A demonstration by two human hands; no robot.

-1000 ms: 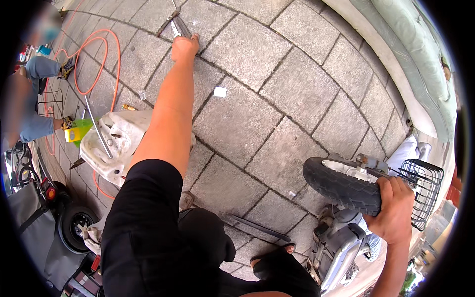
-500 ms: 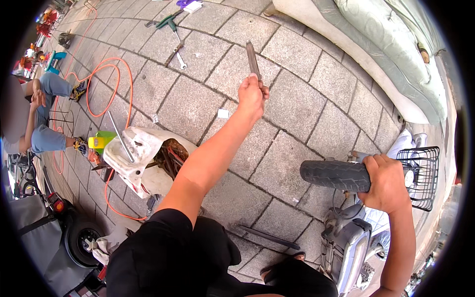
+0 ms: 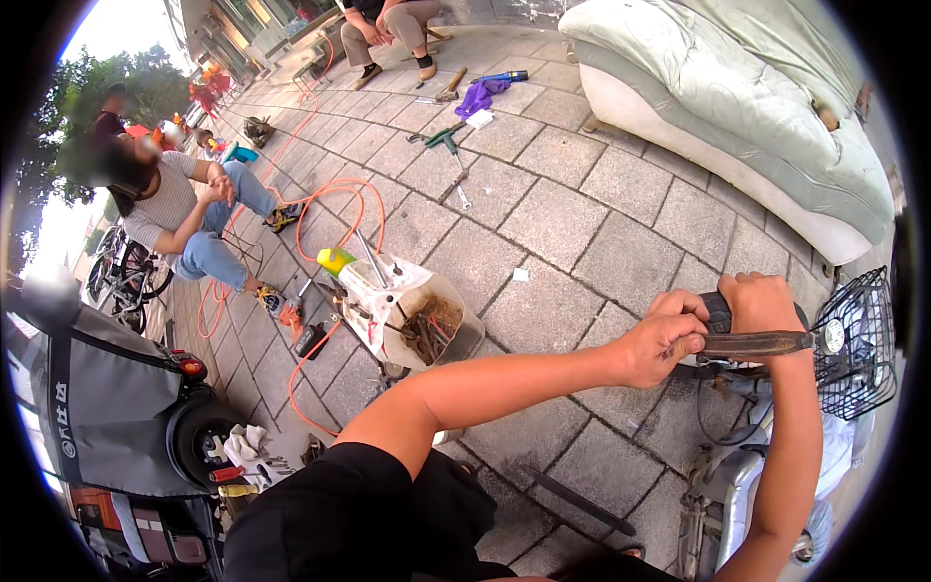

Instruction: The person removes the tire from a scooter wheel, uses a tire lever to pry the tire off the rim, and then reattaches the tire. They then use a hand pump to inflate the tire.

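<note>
My left hand (image 3: 664, 341) is closed on a flat, dark metal bar (image 3: 756, 343), which looks like a tyre lever. The bar points right and passes across my right wrist in this view. Over the top of a black tyre (image 3: 716, 312) my right hand (image 3: 761, 303) is closed, its fingers wrapped around the tread. My left fingers are right beside the tyre, and I cannot tell whether they touch it. Both hands hide most of the wheel. It belongs to a two-wheeler with a silver body part (image 3: 742, 490) below.
A black wire basket (image 3: 855, 344) is right of the wheel. Another long dark bar (image 3: 580, 500) lies on the paving. A cut-open white container (image 3: 456, 315) holds tools, near an orange hose (image 3: 294, 373). A seated person (image 3: 184, 209) is at left; a pale sofa (image 3: 718, 126) stands far right.
My left hand has brought the metal bar from the far middle to the right, beside the tyre. My right hand stays on the tyre. The view has tilted up, showing more people.
</note>
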